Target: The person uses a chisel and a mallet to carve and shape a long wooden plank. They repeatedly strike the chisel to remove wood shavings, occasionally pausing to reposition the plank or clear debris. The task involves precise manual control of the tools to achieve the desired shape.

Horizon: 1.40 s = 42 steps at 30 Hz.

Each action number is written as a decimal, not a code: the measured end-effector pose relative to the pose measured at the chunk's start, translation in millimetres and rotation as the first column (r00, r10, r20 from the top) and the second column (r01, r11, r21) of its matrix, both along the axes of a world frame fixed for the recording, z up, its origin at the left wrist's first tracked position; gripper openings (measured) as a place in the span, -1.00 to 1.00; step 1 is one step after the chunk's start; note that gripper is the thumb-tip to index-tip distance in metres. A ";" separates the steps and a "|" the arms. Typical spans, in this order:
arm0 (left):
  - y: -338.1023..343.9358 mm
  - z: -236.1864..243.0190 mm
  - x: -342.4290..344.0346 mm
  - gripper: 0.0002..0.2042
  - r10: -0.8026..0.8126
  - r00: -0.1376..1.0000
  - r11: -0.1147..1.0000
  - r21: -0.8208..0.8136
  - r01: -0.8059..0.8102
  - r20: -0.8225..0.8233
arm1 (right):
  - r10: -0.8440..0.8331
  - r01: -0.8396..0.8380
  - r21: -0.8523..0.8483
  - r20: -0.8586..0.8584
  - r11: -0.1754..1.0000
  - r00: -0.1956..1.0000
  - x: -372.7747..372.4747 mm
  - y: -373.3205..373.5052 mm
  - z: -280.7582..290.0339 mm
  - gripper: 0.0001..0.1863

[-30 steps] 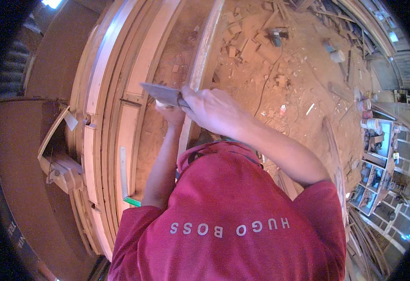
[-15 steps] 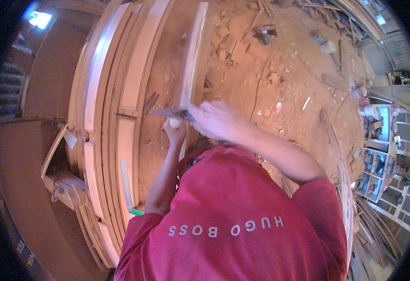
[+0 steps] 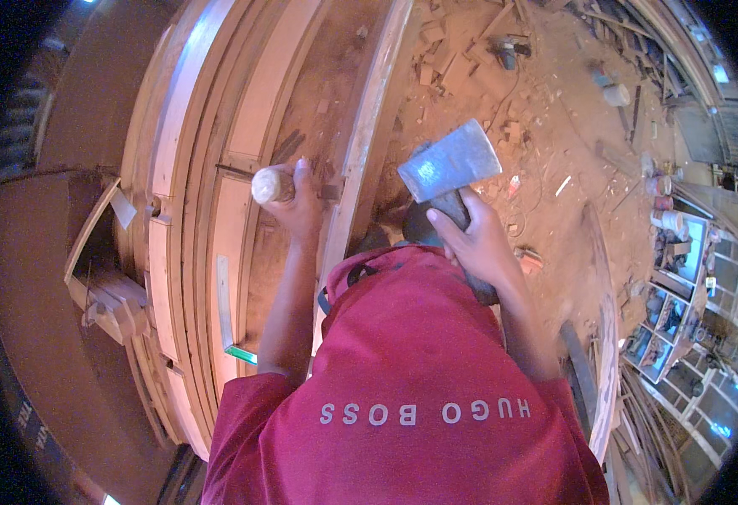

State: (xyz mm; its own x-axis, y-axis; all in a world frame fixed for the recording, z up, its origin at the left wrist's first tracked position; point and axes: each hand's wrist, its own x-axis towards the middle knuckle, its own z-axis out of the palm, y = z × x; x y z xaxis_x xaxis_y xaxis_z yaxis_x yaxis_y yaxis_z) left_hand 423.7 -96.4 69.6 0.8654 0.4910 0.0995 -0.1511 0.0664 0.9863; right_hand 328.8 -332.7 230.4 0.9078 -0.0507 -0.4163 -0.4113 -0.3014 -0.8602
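Observation:
My left hand (image 3: pixel 301 210) is wrapped round a wooden cylinder with a pale rounded end (image 3: pixel 272 185), held beside a long timber rail (image 3: pixel 369 84); whatever continues from the cylinder is partly hidden. To its right, my right hand (image 3: pixel 482 244) grips a hatchet by its dark handle, the broad grey metal head (image 3: pixel 457 151) raised at an angle over the littered floor. A metal square with a green stock (image 3: pixel 239 353) lies on the timber to the left of my left forearm.
Long boards and frames (image 3: pixel 167 135) run along my left beside a brown panel (image 3: pixel 32 278). Offcuts (image 3: pixel 440 63), a cord and dust cover the floor (image 3: pixel 546 143) to my right. Several tubs (image 3: pixel 663 219), a compartmented box (image 3: pixel 655 328) and stacked strips (image 3: pixel 638 429) stand or lie at the far right.
My right hand has lifted the hatchet away from the cylinder and moved right, its head now turned flat toward view. My left hand still holds the cylinder, now apart from the blade.

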 end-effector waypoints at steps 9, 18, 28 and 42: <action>-11.5 -2.0 -22.7 -0.85 -0.214 0.976 0.952 -0.217 0.217 0.034 | 0.016 -0.025 -0.051 -0.178 0.998 0.984 -29.9 -5.9 -17.0 -0.58; 7.1 -20.8 -19.1 -0.88 -0.214 0.977 0.969 -0.124 0.211 -0.007 | 0.090 -0.091 -0.093 -0.023 0.991 0.996 -39.6 -7.0 -37.9 -0.54; 0.3 -11.3 -18.8 -0.86 -0.249 0.964 0.932 -0.247 0.265 0.095 | 0.128 -0.127 -0.138 0.002 0.982 0.992 -40.5 -4.1 -39.7 -0.65; -10.8 5.2 -17.0 -0.85 -0.190 0.982 0.897 -0.405 0.174 0.001 | 0.152 -0.149 -0.168 0.003 0.974 0.988 -40.9 -1.7 -38.7 -0.66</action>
